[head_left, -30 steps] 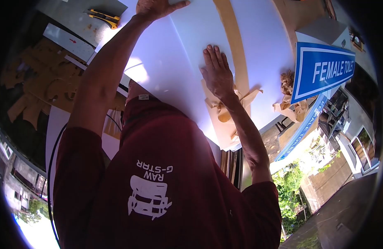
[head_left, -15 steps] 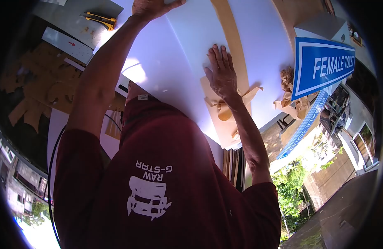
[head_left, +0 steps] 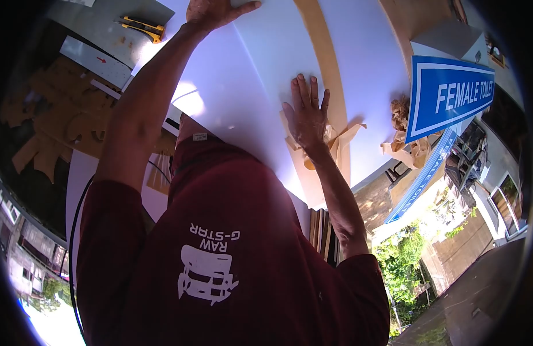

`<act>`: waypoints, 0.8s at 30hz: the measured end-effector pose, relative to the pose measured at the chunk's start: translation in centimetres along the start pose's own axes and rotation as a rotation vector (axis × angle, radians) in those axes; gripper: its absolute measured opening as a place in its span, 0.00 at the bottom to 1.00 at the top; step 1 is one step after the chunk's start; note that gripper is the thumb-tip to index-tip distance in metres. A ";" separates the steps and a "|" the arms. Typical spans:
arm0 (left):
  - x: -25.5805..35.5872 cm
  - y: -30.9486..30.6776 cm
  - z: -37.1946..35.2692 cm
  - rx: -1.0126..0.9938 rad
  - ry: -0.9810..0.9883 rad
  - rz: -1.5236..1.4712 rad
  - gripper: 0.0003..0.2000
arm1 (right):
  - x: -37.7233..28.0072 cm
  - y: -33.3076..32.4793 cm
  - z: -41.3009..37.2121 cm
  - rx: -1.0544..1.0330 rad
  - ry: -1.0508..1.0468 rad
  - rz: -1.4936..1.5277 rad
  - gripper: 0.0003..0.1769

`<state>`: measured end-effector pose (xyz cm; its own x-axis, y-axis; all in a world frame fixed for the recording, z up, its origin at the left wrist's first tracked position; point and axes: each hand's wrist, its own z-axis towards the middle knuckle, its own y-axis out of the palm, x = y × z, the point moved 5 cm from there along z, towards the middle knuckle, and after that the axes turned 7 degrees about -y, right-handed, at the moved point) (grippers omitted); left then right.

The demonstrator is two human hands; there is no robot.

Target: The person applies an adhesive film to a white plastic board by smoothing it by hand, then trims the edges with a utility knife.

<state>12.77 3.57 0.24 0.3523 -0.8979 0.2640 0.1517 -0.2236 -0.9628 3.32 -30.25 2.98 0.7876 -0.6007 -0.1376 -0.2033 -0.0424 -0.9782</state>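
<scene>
Sheet [head_left: 249,63], white and wide, lies flat in front of the person and takes both hands. The right hand [head_left: 307,118] rests palm down on it, fingers spread and holding nothing, just beside a tan strip [head_left: 327,52] that runs up the sheet. The flat palm looks meant to press the surface down and stop it sliding. The left hand [head_left: 211,11] reaches to the far edge at the top of the view, also open with the thumb out, likely steadying that end; its fingertips are cut off by the frame. Crumpled paper [head_left: 336,138] bunches at the right wrist, seemingly peeled backing. A blue sign [head_left: 451,95] stands tilted at the right, clear of the work, and a yellow knife [head_left: 142,26] lies far left, near tan scraps [head_left: 53,121]
</scene>
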 end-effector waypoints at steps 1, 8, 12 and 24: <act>-0.2 0.2 0.1 0.029 0.010 0.000 0.54 | 0.1 -0.3 -0.8 0.037 -0.017 -0.010 0.31; -0.1 0.9 -0.1 0.042 0.013 0.002 0.54 | 3.8 -1.7 -1.3 0.315 0.179 0.308 0.19; -0.2 1.0 -0.1 0.053 0.013 0.015 0.54 | 3.0 -2.2 1.3 0.298 0.060 0.264 0.17; -0.1 0.4 0.0 -0.017 -0.014 -0.017 0.53 | 3.7 -3.0 5.4 0.102 -0.728 -0.174 0.09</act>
<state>12.76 3.52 -0.18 0.3630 -0.8884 0.2811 0.1419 -0.2455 -0.9590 9.99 -28.09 4.55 0.9959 0.0891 -0.0128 -0.0135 0.0073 -0.9999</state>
